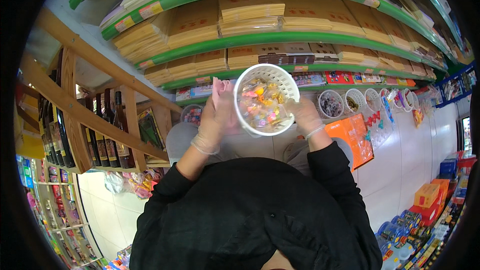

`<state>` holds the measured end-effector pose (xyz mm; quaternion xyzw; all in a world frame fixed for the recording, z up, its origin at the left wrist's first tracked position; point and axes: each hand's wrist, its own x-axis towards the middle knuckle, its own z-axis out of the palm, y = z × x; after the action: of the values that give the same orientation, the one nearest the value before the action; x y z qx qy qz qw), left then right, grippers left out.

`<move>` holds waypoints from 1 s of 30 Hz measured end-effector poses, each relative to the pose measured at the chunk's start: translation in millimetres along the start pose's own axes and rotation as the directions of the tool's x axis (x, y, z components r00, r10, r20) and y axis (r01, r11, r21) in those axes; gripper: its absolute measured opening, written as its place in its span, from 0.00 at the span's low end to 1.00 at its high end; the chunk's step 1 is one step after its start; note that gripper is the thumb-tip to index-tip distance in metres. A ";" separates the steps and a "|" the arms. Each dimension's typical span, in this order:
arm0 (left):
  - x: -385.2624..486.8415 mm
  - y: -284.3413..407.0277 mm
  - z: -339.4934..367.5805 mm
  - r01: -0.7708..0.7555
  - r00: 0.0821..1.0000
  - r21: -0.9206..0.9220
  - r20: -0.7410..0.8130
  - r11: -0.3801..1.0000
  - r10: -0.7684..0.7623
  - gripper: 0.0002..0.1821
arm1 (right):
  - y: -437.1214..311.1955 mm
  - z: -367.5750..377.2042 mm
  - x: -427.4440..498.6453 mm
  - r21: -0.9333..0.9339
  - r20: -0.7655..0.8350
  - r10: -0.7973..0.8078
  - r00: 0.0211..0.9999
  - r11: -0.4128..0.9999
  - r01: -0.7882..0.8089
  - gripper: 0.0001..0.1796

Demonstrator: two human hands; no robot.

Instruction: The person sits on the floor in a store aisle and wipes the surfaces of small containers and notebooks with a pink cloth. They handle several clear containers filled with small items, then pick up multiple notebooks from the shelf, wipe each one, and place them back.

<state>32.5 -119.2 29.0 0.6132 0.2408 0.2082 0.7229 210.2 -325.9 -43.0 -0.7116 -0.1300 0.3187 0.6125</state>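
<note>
Before my chest is a white perforated plastic basket (291, 82), tipped so its mouth faces the camera. Small colourful items (262, 101) fill it, some in clear bags, with pink, yellow and gold pieces among them. My right hand (305, 114), in a clear disposable glove, grips the basket's right rim. A pink cloth (221, 89) is in my gloved left hand (213, 120), just left of the basket. Part of that cloth goes out of sight behind the basket wall.
Green-edged shelves (240, 41) hold stacks of brown paper notebooks (251, 9). Several small baskets (330, 104) line the floor at right, near an orange box (348, 138). On the left, a wooden rack (101, 120) holds glass bottles (120, 131). Blue-lidded jars (397, 228) stand lower right.
</note>
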 end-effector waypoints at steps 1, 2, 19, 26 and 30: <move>-1.5 9.5 1.5 -0.002 1.000 -0.066 -0.023 0.998 0.001 0.24 | -4.9 -4.2 -0.8 0.052 0.025 0.004 1.000 0.999 -0.005 0.21; -4.5 16.9 4.2 -0.055 0.998 -0.111 0.010 0.992 0.056 0.20 | -9.4 -7.3 -4.2 0.104 0.051 0.007 0.999 0.995 -0.012 0.20; 51.0 51.2 -7.9 -0.346 0.933 0.403 0.051 0.847 0.357 0.24 | -31.1 -5.3 -19.6 0.331 0.189 0.060 0.980 0.936 -0.121 0.18; 58.3 68.3 7.2 -0.784 0.621 0.507 0.626 0.359 0.471 0.22 | -24.9 0.8 -19.9 0.287 0.223 0.045 0.974 0.952 -0.110 0.17; 85.8 66.7 1.3 -0.594 0.791 0.639 0.575 0.490 0.209 0.28 | -21.8 -0.9 -19.5 0.278 0.232 0.061 0.971 0.952 -0.127 0.17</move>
<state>101.3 -58.3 87.0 0.9364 -0.0098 0.1081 0.3336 200.3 -333.2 -16.4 -0.5792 -0.1148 0.4404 0.6763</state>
